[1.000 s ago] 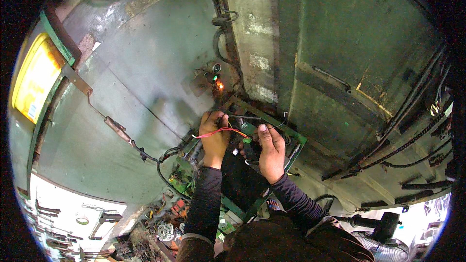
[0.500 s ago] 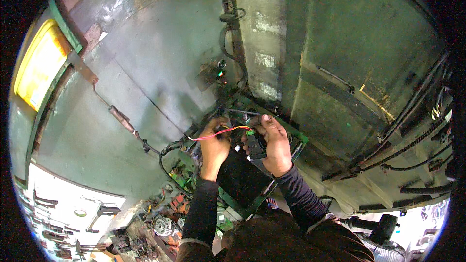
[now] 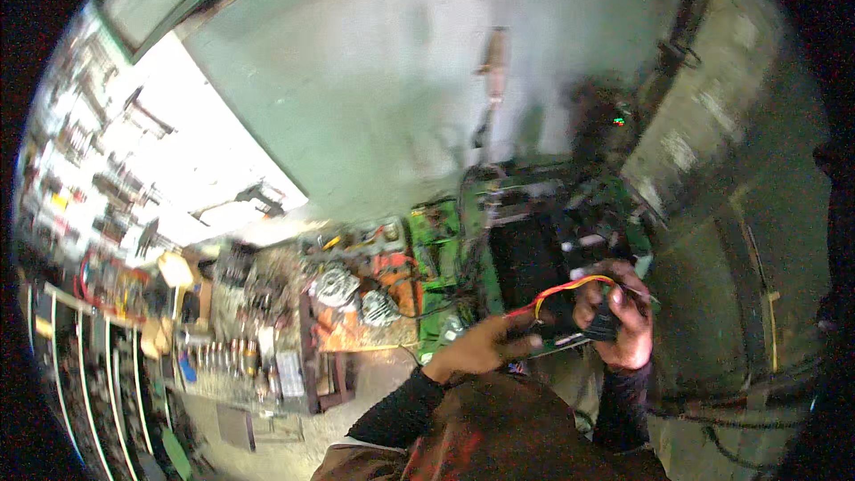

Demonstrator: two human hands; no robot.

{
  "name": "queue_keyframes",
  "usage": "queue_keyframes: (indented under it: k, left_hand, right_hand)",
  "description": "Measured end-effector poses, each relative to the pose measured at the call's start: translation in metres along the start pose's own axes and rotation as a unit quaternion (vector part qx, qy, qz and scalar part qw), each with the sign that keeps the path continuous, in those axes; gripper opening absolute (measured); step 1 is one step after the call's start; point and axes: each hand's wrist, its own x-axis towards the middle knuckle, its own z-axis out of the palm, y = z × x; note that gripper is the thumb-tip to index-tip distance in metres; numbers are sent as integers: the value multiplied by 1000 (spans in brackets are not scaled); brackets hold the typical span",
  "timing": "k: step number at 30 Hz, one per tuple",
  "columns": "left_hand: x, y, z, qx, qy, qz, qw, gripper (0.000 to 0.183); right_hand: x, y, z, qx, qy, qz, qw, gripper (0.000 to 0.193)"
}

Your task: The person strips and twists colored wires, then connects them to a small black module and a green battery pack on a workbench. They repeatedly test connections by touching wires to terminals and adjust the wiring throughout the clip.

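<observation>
1. Head view, and here's the right hand (image 3: 621, 325), low and right of centre, its fingers wrapped around a dark block (image 3: 602, 328) with the thumb over the near side; that grip looks meant to steady the piece, close to the body.
2. Out come the red and yellow wires (image 3: 574, 284), arching leftward above the block, probably left slack so that nothing tugs at them.
3. Over to the left hand (image 3: 476, 349): it's near the wires' far end, fingers apart, perhaps placed there to guide that end. Blur hides any contact, so whether it pinches a wire cannot be told.
4. Just beyond the hands sits the black panel (image 3: 525, 254); working this near it presumably suits a short reach.
5. Farther left, round metal parts (image 3: 335, 286) crowd the workbench (image 3: 378, 337), apparently set aside.
</observation>
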Motion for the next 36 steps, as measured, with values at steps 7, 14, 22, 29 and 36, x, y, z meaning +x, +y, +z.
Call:
queue_keyframes:
  k: [7,14,22,29,36]
  left_hand:
    - [-69,1,-1,69,116,77,988,28]
    - [-116,-5,-15,187,175,117,959,25]
    - [-149,-18,-27,244,203,26,948,16]
    - [-143,-41,-17,422,207,-44,881,28]
    - [-140,-56,12,371,294,-33,880,32]
  right_hand:
    - [-23,31,12,-313,-56,138,938,47]
    - [-40,99,73,-436,-22,-9,899,35]
    - [-51,117,120,-411,-115,31,904,1]
    - [-39,142,90,-334,-236,10,913,30]
    - [-47,137,83,-335,-250,90,904,27]
